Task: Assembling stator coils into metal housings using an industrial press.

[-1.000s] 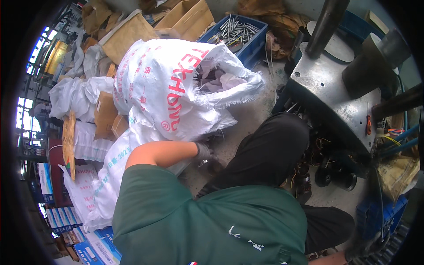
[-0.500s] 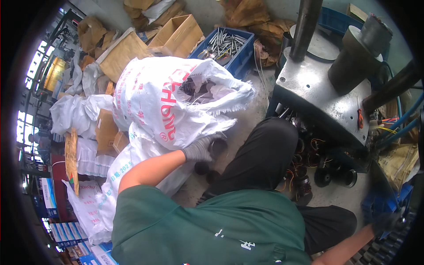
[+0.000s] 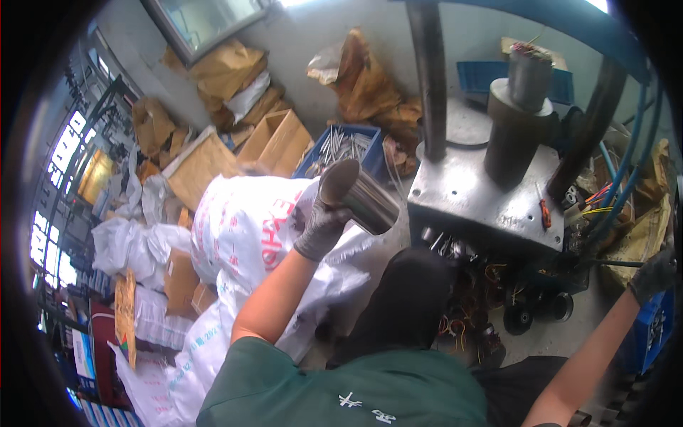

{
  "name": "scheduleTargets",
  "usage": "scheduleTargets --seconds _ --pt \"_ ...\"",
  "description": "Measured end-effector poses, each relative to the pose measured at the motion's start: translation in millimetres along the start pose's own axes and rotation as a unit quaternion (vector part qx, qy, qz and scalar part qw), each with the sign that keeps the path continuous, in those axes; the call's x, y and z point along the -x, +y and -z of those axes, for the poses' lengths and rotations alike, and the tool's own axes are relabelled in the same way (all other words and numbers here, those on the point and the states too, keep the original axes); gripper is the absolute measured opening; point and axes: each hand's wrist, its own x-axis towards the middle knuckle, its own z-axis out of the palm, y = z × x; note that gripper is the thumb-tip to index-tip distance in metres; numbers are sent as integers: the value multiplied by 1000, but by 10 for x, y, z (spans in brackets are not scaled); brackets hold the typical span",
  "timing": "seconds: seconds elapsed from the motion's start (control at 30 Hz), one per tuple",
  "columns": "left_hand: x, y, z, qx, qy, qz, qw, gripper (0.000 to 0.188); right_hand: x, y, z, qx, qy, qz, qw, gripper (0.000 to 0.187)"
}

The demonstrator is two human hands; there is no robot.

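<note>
In my left hand (image 3: 324, 231), which wears a grey glove, is a shiny hollow metal cylinder (image 3: 375, 203). My fingers close round it near its open end, and it is tilted above the white woven sack (image 3: 238, 220). Far to the right, my gloved right hand (image 3: 653, 276) is closed at the end of a thin dark rod (image 3: 617, 263), beside the press. The press's metal plate (image 3: 473, 188) carries a thick upright cylinder (image 3: 516, 146), topped by a narrower grey cylinder (image 3: 530, 82) with wires at its upper end. An orange-handled screwdriver (image 3: 545, 212) lies on the plate.
Dark posts (image 3: 429, 78) rise from the press plate. Wired motor parts (image 3: 484, 306) and black round parts (image 3: 518, 318) crowd the floor below. A blue bin of metal shafts (image 3: 345, 146) stands behind the sack, next to an open cardboard box (image 3: 274, 146). Blue hoses (image 3: 629, 164) hang at right.
My left hand has lifted the cylinder from beside the sack to above it. My right hand has moved up from the lower right to the rod. The view has tilted upward.
</note>
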Motion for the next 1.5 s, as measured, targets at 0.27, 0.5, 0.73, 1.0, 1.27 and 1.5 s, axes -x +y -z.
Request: scheduleTargets --seconds 0.27,0.5,0.73,1.0,1.27,1.5 --pt "-773 -10 -1245 425 -37 129 895 74 122 -370 274 -178 13 -194 965 53" --pt "-1013 -607 -1884 539 -86 199 814 76 29 -537 502 -302 21 -275 912 32" --pt "-749 -1171 -2208 622 -122 319 705 81 -359 -454 1299 -215 -217 -287 908 30" --pt "-531 -1329 -2300 647 -164 361 652 100 113 -2281 1912 -392 -332 -15 858 47" --pt "-442 -1249 -2466 441 -225 280 822 110 1180 -2924 1569 -671 -478 -502 263 72" --pt "-271 -1292 -2445 356 -98 357 858 71 1314 -2966 1483 -585 -479 -528 386 64"
